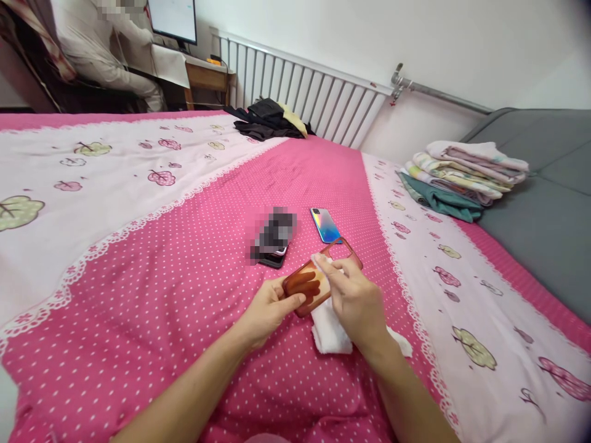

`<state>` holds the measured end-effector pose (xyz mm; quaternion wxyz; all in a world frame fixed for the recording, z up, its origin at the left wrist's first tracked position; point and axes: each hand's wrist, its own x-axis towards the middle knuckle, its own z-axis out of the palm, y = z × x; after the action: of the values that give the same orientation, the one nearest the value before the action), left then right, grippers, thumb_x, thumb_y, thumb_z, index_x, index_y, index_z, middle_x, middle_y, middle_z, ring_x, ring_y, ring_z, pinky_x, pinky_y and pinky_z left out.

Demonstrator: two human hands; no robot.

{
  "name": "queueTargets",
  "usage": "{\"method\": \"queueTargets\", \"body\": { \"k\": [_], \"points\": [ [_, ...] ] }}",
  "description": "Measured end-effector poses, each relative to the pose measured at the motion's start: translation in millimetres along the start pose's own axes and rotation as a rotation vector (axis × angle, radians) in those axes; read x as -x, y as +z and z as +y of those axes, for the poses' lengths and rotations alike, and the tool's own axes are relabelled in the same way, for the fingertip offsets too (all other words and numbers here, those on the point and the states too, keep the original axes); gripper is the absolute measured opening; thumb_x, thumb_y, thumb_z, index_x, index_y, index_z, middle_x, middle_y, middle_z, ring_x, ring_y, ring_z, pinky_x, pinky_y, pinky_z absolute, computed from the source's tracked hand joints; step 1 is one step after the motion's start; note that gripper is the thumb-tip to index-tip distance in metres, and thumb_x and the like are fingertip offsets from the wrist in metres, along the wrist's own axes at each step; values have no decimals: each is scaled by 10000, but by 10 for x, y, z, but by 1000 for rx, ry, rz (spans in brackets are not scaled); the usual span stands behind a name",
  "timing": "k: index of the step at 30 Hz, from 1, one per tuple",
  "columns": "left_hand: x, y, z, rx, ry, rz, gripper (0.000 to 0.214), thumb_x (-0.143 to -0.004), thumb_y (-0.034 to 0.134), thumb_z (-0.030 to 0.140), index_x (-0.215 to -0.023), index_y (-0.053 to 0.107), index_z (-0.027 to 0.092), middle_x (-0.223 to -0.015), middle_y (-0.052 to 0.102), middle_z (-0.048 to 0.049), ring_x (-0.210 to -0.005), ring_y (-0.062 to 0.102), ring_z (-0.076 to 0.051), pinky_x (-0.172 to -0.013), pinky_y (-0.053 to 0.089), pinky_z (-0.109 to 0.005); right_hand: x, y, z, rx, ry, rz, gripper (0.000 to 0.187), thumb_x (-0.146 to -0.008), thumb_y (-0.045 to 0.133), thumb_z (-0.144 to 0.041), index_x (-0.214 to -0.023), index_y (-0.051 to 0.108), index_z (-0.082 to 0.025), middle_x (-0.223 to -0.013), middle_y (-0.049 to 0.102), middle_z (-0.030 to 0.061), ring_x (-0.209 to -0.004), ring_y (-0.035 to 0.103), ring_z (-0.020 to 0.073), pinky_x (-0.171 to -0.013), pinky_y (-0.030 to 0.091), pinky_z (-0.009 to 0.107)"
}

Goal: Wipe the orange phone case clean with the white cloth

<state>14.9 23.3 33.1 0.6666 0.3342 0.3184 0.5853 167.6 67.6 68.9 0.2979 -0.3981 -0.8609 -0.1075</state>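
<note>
A brown see-through phone case [330,249] is tilted up over the bed in front of me. My left hand [272,307] grips its lower left end, thumb on the near side and fingers showing through behind. My right hand [355,295] pinches a white cloth [335,329], pressing part of it against the case's inner face; the rest hangs down below. Just beyond the case lies a phone with a shiny blue and silver back [327,226]. To its left are stacked dark phones or cases [272,261], partly blurred out.
The bed has a pink dotted sheet [184,320] with white printed bands. Folded towels [466,172] are stacked at the right by a grey headboard [545,203]. Dark clothes [272,120] lie at the far edge before a white radiator [300,80]. A person [92,43] sits at a desk, far left.
</note>
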Motion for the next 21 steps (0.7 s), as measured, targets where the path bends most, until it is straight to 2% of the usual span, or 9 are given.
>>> {"method": "queueTargets", "body": {
  "k": [3, 5, 7, 9, 11, 13, 16, 18, 21],
  "points": [
    [10, 16, 36, -22, 52, 40, 217, -666, 769, 256, -839, 703, 143, -754, 693, -31, -704, 602, -133, -719, 444, -257, 45, -20, -139, -153, -159, -66, 407, -877, 424, -83, -1200, 621, -232, -953, 680, 41, -766, 636, 116, -592, 488, 180],
    [16, 18, 58, -40, 77, 60, 177, -667, 770, 270, -738, 691, 129, -668, 665, -14, -622, 568, -110, -654, 432, -235, 63, -43, -196, -168, -214, -57, 410, -879, 413, -79, -1196, 624, -233, -961, 682, 42, -802, 639, 120, -617, 493, 183],
    [16, 8, 59, -28, 71, 37, 183, -674, 765, 250, -806, 707, 137, -740, 697, -31, -689, 603, -131, -721, 449, -255, 55, -60, -173, -86, -155, -14, 421, -878, 415, -74, -1189, 630, -258, -941, 680, 31, -709, 630, 101, -532, 454, 169],
    [9, -11, 37, 5, 41, -6, 289, -693, 749, 213, -975, 705, 166, -916, 723, -62, -850, 636, -172, -852, 443, -302, 29, -64, -97, 30, -48, 43, 418, -879, 422, -81, -1178, 639, -277, -883, 674, 18, -576, 586, 79, -433, 380, 171],
    [-1, -27, 9, 30, 15, -42, 385, -714, 730, 191, -1095, 670, 191, -1041, 707, -80, -968, 626, -196, -931, 414, -339, 8, -59, -38, 71, 15, 69, 404, -884, 425, -95, -1171, 646, -275, -823, 664, 8, -522, 557, 74, -399, 342, 178],
    [-8, -31, -3, 27, 26, -42, 365, -718, 730, 200, -1079, 678, 191, -1013, 712, -75, -935, 630, -185, -907, 423, -324, 12, -52, -47, 10, -15, 40, 398, -890, 418, -103, -1179, 641, -262, -835, 666, 10, -573, 589, 84, -429, 376, 174],
    [-2, -15, 21, -5, 77, 0, 234, -679, 767, 235, -896, 720, 160, -790, 709, -33, -711, 607, -129, -742, 444, -255, 60, -55, -157, -111, -146, -38, 416, -895, 399, -94, -1220, 612, -241, -928, 676, 25, -689, 635, 99, -533, 449, 174],
    [6, -4, 45, -19, 97, 20, 186, -667, 776, 258, -805, 719, 146, -701, 683, -16, -637, 575, -110, -680, 435, -237, 83, -67, -208, -123, -171, -54, 427, -892, 396, -83, -1214, 616, -258, -951, 677, 23, -701, 636, 96, -550, 453, 173],
    [7, -5, 44, -27, 83, -11, 244, -694, 754, 251, -918, 721, 162, -831, 714, -49, -774, 624, -155, -793, 445, -277, 71, -82, -170, -20, -80, -1, 426, -883, 412, -80, -1179, 639, -287, -920, 677, 17, -619, 606, 81, -462, 393, 172]
  ]
}}
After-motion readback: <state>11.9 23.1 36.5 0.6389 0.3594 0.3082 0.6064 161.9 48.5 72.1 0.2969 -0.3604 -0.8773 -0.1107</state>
